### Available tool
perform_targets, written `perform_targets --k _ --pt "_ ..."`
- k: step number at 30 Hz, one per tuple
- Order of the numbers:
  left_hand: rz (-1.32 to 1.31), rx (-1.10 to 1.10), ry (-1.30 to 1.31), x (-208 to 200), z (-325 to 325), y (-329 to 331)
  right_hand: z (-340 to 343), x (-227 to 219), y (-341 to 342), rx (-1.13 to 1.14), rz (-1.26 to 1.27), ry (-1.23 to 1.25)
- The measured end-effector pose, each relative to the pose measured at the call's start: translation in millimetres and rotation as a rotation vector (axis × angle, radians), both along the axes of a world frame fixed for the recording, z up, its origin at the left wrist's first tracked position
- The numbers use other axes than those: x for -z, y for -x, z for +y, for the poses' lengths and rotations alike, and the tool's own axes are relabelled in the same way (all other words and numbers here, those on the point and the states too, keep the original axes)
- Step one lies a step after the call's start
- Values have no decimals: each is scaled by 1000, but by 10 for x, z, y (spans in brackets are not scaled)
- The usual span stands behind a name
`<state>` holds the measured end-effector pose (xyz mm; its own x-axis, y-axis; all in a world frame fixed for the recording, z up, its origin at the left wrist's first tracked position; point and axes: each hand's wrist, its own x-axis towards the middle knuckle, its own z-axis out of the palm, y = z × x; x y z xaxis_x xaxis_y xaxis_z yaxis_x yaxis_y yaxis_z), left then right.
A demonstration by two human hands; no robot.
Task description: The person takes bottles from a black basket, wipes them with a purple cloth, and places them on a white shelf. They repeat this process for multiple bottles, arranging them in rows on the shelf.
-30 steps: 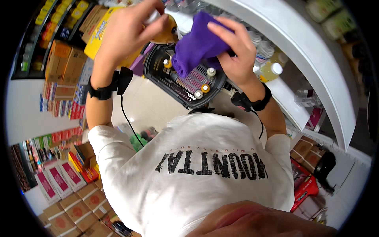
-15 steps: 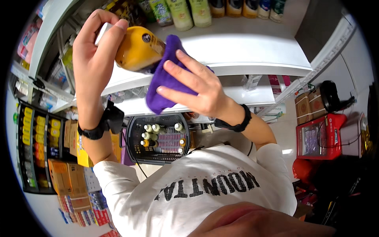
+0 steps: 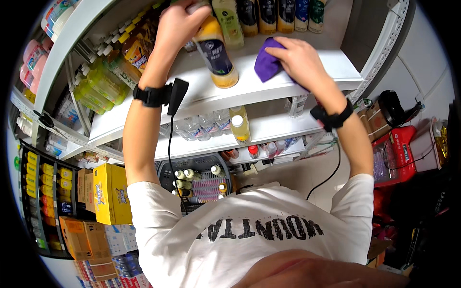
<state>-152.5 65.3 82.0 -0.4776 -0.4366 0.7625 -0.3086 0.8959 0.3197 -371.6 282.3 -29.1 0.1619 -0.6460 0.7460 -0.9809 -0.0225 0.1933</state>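
Note:
My left hand (image 3: pixel 181 24) is closed round the top of a yellow drink bottle (image 3: pixel 216 53) with a dark label. The bottle stands nearly upright, slightly tilted, its base at the white shelf (image 3: pixel 192 96); whether it bears on the shelf I cannot tell. To its right, my right hand (image 3: pixel 300 60) grips a purple cloth (image 3: pixel 267 63) just over the shelf surface, apart from the bottle. Behind the bottle a pale green bottle (image 3: pixel 229 24) stands in a row with dark-labelled bottles (image 3: pixel 268 17).
Yellow-green bottles (image 3: pixel 103 81) line the shelf's left side. A lower shelf holds clear bottles and a white-capped yellowish bottle (image 3: pixel 240 126). Below, a dark basket (image 3: pixel 165 174) contains several bottles. A yellow carton (image 3: pixel 111 194) stands at left, a red box (image 3: pixel 398 158) at right. A cable (image 3: pixel 170 149) hangs from my left wrist.
My left hand has carried the bottle rightward and turned it from lying sideways to nearly upright at the shelf. The purple cloth has come off the bottle and moved right with my right hand.

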Motion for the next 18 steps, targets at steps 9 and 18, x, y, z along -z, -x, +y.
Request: perform_targets --k 9,18 --pt "-52 121 -239 157 231 -155 -247 -1190 -320 -21 133 -188" --pt "-122 -98 -236 1358 126 -873 -438 -1683 -1034 -94 431 -235"
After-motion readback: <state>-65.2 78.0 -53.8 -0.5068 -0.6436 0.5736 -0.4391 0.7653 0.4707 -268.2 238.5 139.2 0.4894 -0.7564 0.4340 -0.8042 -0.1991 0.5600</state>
